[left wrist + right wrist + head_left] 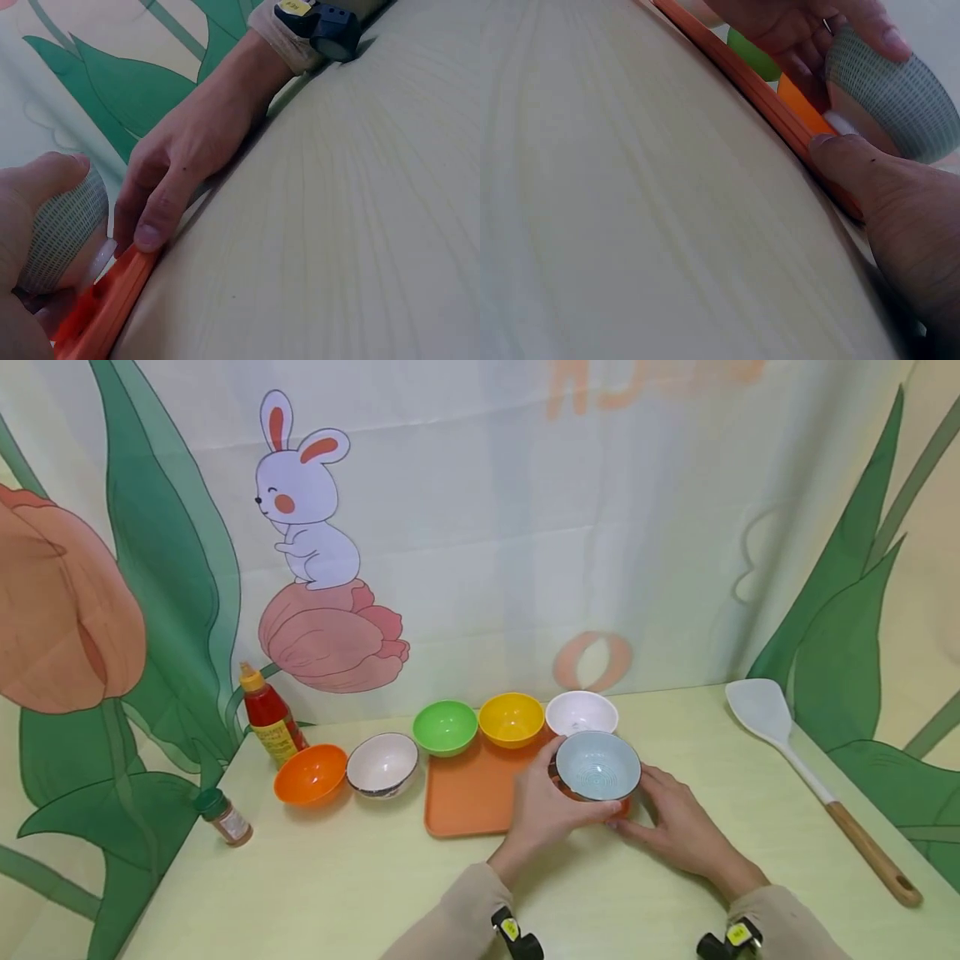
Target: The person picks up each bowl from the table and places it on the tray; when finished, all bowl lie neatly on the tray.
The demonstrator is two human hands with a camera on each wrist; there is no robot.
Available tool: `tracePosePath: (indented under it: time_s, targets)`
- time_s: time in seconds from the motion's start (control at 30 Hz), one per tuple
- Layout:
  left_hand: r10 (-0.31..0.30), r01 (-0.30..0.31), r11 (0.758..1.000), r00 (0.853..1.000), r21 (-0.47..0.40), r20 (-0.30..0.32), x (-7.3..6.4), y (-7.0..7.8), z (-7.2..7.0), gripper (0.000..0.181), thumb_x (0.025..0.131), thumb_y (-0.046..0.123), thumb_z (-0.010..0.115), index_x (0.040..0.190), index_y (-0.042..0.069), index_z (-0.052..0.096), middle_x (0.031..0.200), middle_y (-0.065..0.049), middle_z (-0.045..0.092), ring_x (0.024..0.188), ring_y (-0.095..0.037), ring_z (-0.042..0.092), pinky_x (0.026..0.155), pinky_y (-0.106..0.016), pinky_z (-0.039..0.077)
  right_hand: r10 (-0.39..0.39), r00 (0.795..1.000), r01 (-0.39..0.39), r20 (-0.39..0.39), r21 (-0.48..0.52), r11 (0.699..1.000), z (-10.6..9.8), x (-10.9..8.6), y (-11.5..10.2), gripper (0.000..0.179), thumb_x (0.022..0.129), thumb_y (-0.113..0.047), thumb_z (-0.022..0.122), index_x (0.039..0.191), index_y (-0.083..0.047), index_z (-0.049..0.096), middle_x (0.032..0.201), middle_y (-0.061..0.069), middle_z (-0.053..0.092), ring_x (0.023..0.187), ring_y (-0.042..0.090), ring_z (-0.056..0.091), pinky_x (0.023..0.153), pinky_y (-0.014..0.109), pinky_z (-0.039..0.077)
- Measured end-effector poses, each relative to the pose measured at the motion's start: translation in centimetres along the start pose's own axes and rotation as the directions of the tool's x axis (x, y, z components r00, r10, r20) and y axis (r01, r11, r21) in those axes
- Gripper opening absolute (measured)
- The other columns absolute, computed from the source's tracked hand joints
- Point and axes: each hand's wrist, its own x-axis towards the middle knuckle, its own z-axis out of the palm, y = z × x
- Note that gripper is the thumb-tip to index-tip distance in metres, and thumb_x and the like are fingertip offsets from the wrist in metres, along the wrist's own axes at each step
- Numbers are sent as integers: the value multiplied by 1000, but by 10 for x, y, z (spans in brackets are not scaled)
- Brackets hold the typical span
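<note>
My left hand (543, 802) holds a light blue bowl (598, 766), its fingers behind and its thumb along the near side. The bowl has a fine checked pattern outside, clear in the right wrist view, and it is raised over the right part of an orange tray (468, 797). At that tray's near right corner, my right hand (678, 822) has its thumb on the edge and its fingers along the right side. Touching the tray's far side in the head view are a green bowl (445, 728), a yellow bowl (512, 721) and a white bowl (581, 712).
Left of the tray stand a cream bowl (382, 766) with a dark rim and an orange bowl (311, 775). Behind them is a red sauce bottle (272, 717); a green-capped spice jar (223, 818) sits near the left edge. A white spatula (821, 789) lies on the right.
</note>
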Motion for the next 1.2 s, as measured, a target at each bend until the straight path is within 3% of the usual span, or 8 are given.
tracePosePath:
  time_s: [0.27, 0.53, 0.8, 0.97, 1.07, 1.2]
  targets:
    - [-50, 51, 997, 998, 63, -27, -1, -8, 7, 104, 65, 38, 111, 154, 19, 60, 140, 6, 72, 126, -13, 67, 111, -37, 58, -14, 1000, 14, -4, -12, 1000, 2, 2, -2, 88, 95, -48, 88, 159, 2, 55, 160, 24, 58, 148, 49, 53, 120, 76, 41]
    - [-93, 91, 990, 996, 103, 15, -1, -8, 8, 112, 68, 42, 109, 162, 16, 53, 146, 5, 67, 131, -16, 64, 114, -40, 57, -11, 1000, 11, -1, -11, 1000, 0, 1, -1, 90, 95, -47, 88, 160, 3, 53, 160, 25, 57, 149, 50, 52, 121, 74, 40]
    - [-116, 111, 986, 993, 126, 32, -3, -8, 3, 125, 69, 43, 109, 170, 10, 42, 156, -5, 60, 140, -25, 60, 119, -44, 54, 5, 1000, -5, 14, -1, 1000, 2, 1, -1, 91, 96, -52, 87, 162, 1, 52, 162, 25, 56, 151, 50, 50, 121, 75, 39]
    - [-126, 124, 990, 991, 71, 38, -5, -6, -2, 125, 70, 41, 109, 170, 9, 41, 155, -7, 59, 137, -27, 64, 116, -41, 57, 45, 998, -45, 37, -8, 999, 1, 2, -2, 98, 95, -62, 83, 164, 0, 49, 165, 24, 53, 152, 50, 49, 123, 77, 38]
    - [-126, 125, 991, 991, 37, 34, -6, -4, -6, 123, 71, 38, 109, 170, 9, 41, 155, -7, 59, 137, -27, 64, 117, -42, 57, 55, 998, -54, 44, -17, 998, 0, 1, -2, 101, 95, -64, 82, 165, 1, 47, 165, 25, 52, 153, 51, 48, 123, 78, 38]
    - [-94, 93, 994, 996, 60, 11, -4, 3, -14, 120, 72, 37, 108, 169, 9, 43, 157, -7, 58, 140, -26, 60, 119, -46, 55, 40, 999, -40, 34, -19, 999, -1, 0, -2, 100, 96, -60, 84, 164, 3, 48, 163, 27, 54, 152, 52, 49, 122, 78, 38]
